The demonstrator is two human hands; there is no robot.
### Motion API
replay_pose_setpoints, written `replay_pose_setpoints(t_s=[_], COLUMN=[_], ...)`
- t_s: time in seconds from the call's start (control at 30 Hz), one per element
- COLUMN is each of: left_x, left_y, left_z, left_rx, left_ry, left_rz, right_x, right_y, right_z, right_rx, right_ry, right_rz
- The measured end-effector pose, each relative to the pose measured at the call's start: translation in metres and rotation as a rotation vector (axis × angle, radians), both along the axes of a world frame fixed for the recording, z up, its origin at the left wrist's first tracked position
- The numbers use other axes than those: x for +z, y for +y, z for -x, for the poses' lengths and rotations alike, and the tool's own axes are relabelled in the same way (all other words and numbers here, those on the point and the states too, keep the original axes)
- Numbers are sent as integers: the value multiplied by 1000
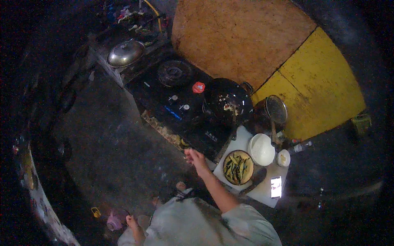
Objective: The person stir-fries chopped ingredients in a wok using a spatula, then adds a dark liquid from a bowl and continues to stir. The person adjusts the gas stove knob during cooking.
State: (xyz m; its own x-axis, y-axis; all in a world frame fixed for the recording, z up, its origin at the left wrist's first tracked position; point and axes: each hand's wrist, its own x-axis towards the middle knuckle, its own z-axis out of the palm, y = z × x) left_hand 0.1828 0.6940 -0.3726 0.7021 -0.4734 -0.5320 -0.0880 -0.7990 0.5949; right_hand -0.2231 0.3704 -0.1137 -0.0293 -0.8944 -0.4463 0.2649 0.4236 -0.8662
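My right hand is at the front edge of a black two-burner gas stove, fingers curled, beside a small yellowish round part. Whether it grips anything is unclear. My left hand hangs low by my side, near a pink-purple object; a thin dark thing at its fingers is too dim to identify. On the right burner sits a dark wok holding small pale chopped pieces and the end of a utensil. A bowl of green sliced vegetable strips stands right of my right forearm.
A pale board or counter bears a white bowl, a small white bowl, a dark knife-like tool and a lit phone. A long-handled round strainer leans behind. A metal wok lid lies left of the bare burner.
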Motion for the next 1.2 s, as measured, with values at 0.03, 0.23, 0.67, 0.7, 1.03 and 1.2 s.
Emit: replay_pose_setpoints(t_s=[0.03,0.23,0.67,0.7,1.03,1.2], left_x=[2,3,13,27,195,289], left_y=[1,1,-161,-184,-311,-416], left_z=[-4,-28,-26,-11,215,302], left_rx=[-4,-104,-569,-608,-763,-1179], left_ry=[3,70,233,239,329,-350], left_rz=[5,2,116,158,728,923], right_x=[4,18,53,44,4,-6], right_y=[-11,-11,169,180,170,161], right_z=[-6,-35,103,115,129,170], right_rx=[-39,-67,-537,-600,-501,-504], right_ry=[-34,-158,112,87,21,118], right_rz=[-22,-41,-53,-48,-56,-86])
